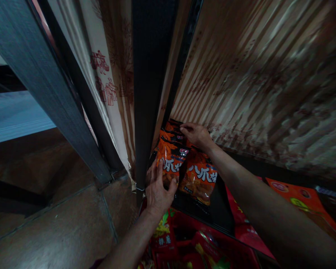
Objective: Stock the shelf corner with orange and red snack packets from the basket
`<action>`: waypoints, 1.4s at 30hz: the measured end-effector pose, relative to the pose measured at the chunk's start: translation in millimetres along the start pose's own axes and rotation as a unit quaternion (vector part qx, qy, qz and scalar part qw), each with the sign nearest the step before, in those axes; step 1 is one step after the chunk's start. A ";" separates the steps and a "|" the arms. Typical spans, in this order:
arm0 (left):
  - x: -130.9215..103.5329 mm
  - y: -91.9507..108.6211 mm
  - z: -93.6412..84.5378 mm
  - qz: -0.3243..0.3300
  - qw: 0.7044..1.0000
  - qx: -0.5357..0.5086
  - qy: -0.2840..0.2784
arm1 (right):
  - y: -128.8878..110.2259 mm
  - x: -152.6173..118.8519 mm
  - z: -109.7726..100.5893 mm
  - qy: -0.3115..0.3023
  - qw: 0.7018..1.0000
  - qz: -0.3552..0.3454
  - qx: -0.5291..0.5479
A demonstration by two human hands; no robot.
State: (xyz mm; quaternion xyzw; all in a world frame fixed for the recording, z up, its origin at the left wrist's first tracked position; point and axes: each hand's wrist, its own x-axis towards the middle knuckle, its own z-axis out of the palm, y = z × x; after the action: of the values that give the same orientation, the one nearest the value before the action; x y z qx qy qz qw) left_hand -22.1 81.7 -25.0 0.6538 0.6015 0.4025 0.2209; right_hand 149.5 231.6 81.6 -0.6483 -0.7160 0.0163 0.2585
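Observation:
Orange snack bags with white lettering lie in rows on a dark shelf. My left hand (159, 192) rests on the front left orange bag (170, 160), thumb and fingers apart around its lower part. Beside it on the right lies another orange bag (200, 179). Farther back, my right hand (196, 135) is at the rear bags (172, 130), its thumb and index finger pressed together at a bag's dark top edge. Whether the edge is between those fingertips is too small to tell.
A dark upright post (148, 93) stands close left of the bags. Pleated printed curtains (226, 74) hang behind. Red packages (165, 235) lie nearer, and an orange package (302, 201) lies at the right. Tiled floor (72, 224) shows lower left.

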 end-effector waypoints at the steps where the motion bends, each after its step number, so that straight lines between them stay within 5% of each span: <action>1: -0.1 0.2 0.0 0.000 1.000 0.000 -0.001 | 0.5 3.2 0.0 0.011 1.000 0.002 -0.017; 6: -0.3 -0.3 1.7 0.001 1.000 0.000 -0.001 | 7.3 19.2 4.5 -0.003 0.994 0.027 -0.108; 15: 3.0 -0.3 0.5 0.000 1.000 -0.013 -0.010 | 15.6 28.1 10.8 -0.006 0.994 0.039 -0.105; 23: 4.6 -1.6 0.1 0.014 1.000 -0.025 -0.011 | -5.7 14.5 -6.0 0.028 0.996 0.015 -0.082; 29: 5.0 -2.3 0.7 0.021 0.999 -0.026 -0.002 | -17.3 -0.4 -9.9 -0.073 0.993 -0.054 -0.071; 42: 6.1 -4.2 4.6 0.051 0.999 -0.011 0.017 | -12.7 0.6 -3.4 -0.027 0.987 -0.012 -0.159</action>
State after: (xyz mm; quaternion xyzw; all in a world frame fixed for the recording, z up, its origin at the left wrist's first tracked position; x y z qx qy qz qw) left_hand -21.3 89.2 -29.3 0.6743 0.5668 0.4305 0.1968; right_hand 139.1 229.0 89.4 -0.6720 -0.7238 -0.0828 0.1329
